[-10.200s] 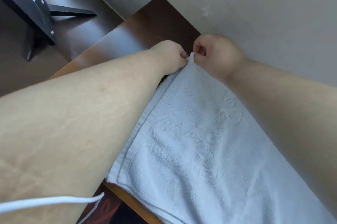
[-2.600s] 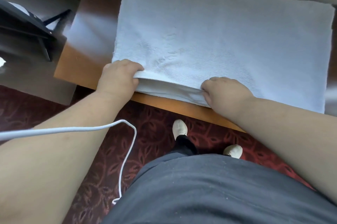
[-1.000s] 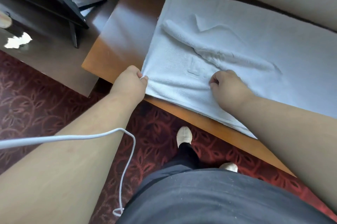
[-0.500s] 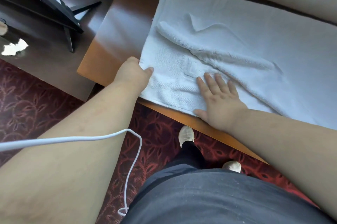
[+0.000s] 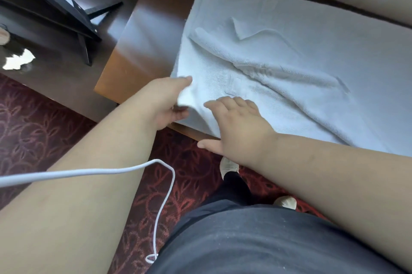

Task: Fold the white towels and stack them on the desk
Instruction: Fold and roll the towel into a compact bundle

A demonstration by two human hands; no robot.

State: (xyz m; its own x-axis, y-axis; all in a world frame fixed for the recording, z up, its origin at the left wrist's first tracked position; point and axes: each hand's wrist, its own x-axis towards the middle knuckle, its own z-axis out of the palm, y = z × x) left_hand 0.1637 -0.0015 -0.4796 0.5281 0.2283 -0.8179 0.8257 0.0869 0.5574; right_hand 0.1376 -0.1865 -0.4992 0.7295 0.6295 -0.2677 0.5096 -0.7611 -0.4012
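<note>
A white towel lies spread on the brown wooden desk, folded in layers, with a raised diagonal wrinkle across its middle. My left hand grips the towel's near left corner, thumb on top and fingers underneath, lifting it slightly off the desk edge. My right hand hovers flat with fingers spread just over the near edge of the towel, right beside the left hand; I cannot tell whether it touches the cloth.
A dark low table with black stand legs sits to the left of the desk. A white cable hangs across my left forearm. Red patterned carpet and my shoes lie below; a pale wall runs behind the desk.
My left hand has closed on the towel's near left corner and lifted it. My right hand has slid back toward the desk edge and left toward the corner, fingers still spread.
</note>
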